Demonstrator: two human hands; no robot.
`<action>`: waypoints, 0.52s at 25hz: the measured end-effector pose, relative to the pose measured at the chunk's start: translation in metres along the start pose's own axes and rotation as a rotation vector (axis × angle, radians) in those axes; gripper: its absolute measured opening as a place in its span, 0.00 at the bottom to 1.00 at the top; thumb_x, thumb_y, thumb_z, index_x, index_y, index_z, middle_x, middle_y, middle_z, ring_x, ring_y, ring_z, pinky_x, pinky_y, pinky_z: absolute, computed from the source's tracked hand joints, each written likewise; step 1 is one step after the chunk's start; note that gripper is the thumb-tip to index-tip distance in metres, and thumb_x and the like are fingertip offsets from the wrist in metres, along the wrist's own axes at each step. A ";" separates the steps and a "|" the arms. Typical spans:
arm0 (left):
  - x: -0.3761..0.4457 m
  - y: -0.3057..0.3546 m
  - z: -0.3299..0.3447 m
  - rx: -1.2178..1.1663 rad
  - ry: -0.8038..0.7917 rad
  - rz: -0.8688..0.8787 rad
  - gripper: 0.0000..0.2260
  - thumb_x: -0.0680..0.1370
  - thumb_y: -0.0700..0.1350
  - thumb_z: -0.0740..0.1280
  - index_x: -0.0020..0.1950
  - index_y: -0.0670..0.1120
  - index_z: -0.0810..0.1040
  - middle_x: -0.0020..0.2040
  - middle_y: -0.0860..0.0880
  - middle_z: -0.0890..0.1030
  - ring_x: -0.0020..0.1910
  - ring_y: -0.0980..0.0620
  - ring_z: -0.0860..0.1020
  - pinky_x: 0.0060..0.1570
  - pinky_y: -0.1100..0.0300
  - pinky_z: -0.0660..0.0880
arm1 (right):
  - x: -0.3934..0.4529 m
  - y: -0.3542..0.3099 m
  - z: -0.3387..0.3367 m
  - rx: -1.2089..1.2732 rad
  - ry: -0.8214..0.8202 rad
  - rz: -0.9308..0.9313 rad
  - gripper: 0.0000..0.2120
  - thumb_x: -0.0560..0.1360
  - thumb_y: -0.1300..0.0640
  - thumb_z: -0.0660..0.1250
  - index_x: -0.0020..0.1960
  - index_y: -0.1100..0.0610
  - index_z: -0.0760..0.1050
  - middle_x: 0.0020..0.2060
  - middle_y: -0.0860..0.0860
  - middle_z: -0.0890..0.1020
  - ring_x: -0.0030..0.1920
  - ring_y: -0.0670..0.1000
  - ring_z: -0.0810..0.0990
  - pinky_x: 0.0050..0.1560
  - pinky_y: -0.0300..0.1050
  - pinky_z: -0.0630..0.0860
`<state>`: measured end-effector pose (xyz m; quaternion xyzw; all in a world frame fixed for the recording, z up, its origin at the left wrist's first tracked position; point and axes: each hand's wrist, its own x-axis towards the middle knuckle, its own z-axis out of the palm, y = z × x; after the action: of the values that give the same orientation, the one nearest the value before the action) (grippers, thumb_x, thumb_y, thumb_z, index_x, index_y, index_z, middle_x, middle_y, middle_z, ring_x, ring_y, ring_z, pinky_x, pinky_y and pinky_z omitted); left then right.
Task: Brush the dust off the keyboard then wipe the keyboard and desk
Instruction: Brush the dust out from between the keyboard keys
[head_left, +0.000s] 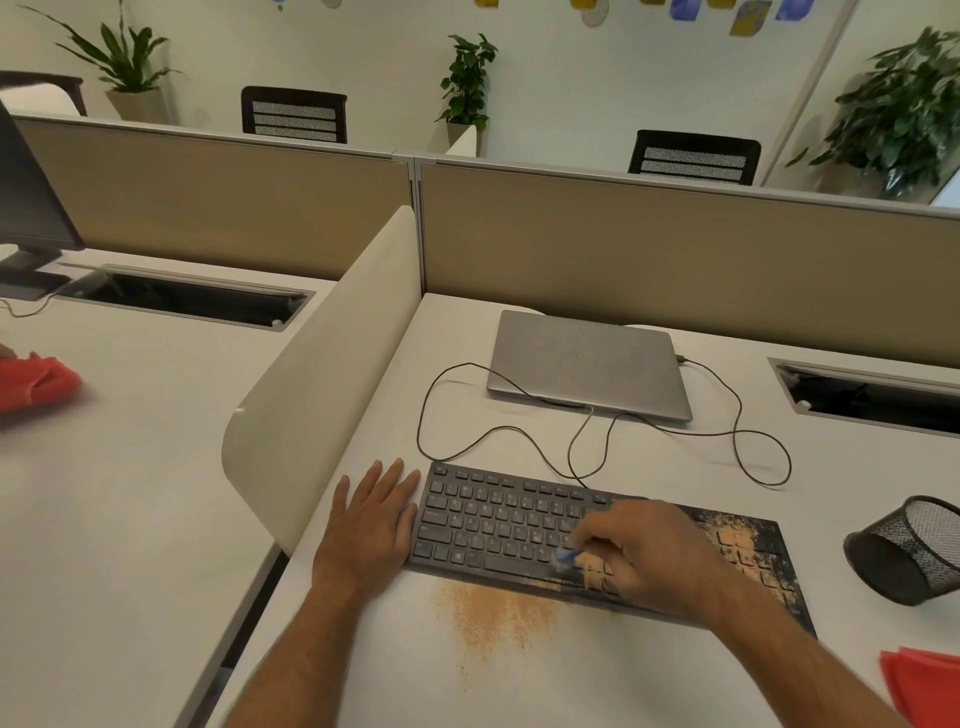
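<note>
The keyboard (597, 535) lies near the front edge of the desk (519, 686), a little to the right of its middle, with its cable (519, 431) running back to a closed laptop (587, 364) near the rear edge. The left part of the keys looks clean and dark, while the right part is covered with sandy dust (737, 540). More of the same dust (493, 618) lies on the desk just in front of the keyboard. The right hand (644, 551) is curled around a small brush; only its blue tip (566, 557) shows, touching the keys near the middle of the front row. The left hand (374, 525) rests flat on the desk with straight fingers, touching the left end of the keyboard, probably to keep it from sliding.

I judge the brushing to be about half done: the right side of the keyboard is not yet brushed. The wiping is not started. A red cloth (919, 686) waits at the front right corner of the desk, and a mesh cup (909, 551) lies tipped on its side near the right edge. Another red cloth (36, 382) is on the neighbouring desk to the left, behind the divider (332, 374).
</note>
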<state>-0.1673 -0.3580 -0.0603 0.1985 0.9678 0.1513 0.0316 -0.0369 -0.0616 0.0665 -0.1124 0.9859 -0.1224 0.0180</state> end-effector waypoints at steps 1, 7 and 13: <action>0.000 0.000 0.001 0.000 0.000 0.000 0.31 0.78 0.62 0.35 0.81 0.60 0.54 0.81 0.59 0.51 0.79 0.60 0.41 0.78 0.50 0.37 | 0.000 0.004 0.000 0.019 0.076 0.005 0.07 0.75 0.52 0.66 0.50 0.43 0.79 0.35 0.40 0.80 0.34 0.42 0.73 0.34 0.40 0.73; -0.001 0.000 0.000 0.014 -0.001 0.000 0.31 0.78 0.61 0.35 0.81 0.60 0.54 0.81 0.59 0.50 0.80 0.59 0.42 0.78 0.51 0.36 | -0.005 -0.003 0.014 -0.074 -0.020 -0.077 0.10 0.71 0.56 0.69 0.50 0.43 0.77 0.33 0.41 0.79 0.33 0.41 0.70 0.30 0.37 0.68; -0.001 0.000 0.000 0.015 0.007 -0.003 0.31 0.78 0.61 0.35 0.81 0.60 0.54 0.81 0.59 0.51 0.80 0.59 0.42 0.78 0.51 0.36 | -0.004 0.002 0.006 -0.060 0.093 -0.042 0.08 0.71 0.54 0.69 0.48 0.44 0.78 0.32 0.40 0.79 0.31 0.41 0.70 0.29 0.35 0.68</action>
<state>-0.1666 -0.3583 -0.0605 0.1966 0.9694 0.1447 0.0268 -0.0329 -0.0600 0.0600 -0.1275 0.9864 -0.0981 -0.0340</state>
